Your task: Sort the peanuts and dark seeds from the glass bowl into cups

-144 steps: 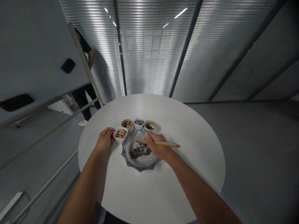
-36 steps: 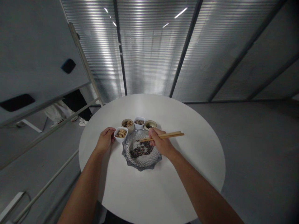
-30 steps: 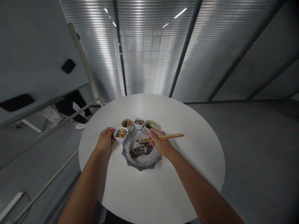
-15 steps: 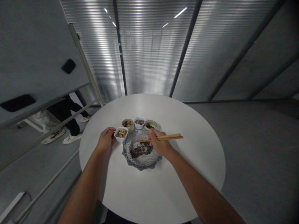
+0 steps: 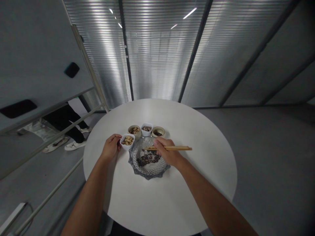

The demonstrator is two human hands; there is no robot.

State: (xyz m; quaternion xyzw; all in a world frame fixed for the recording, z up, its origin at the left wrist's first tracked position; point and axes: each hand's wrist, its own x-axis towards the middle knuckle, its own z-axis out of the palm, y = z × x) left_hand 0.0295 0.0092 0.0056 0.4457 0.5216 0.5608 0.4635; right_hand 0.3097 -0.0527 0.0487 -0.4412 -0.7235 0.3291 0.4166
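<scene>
A cut-glass plate with dark seeds on it sits on a round white table. Over its right side my right hand is closed on a pair of wooden chopsticks, tips pointing left above the plate. My left hand curls around the side of a small white bowl of pale nuts at the plate's upper left.
Three more small bowls stand in a row behind the plate: a tan one with nuts, a white one with mixed seeds and a tan one with dark seeds. A person's legs and white shoes show at the left, beyond a metal railing.
My right hand has lowered slightly, bringing the chopsticks level over the plate. The left hand has stayed on the white bowl. The person at the left has walked on.
</scene>
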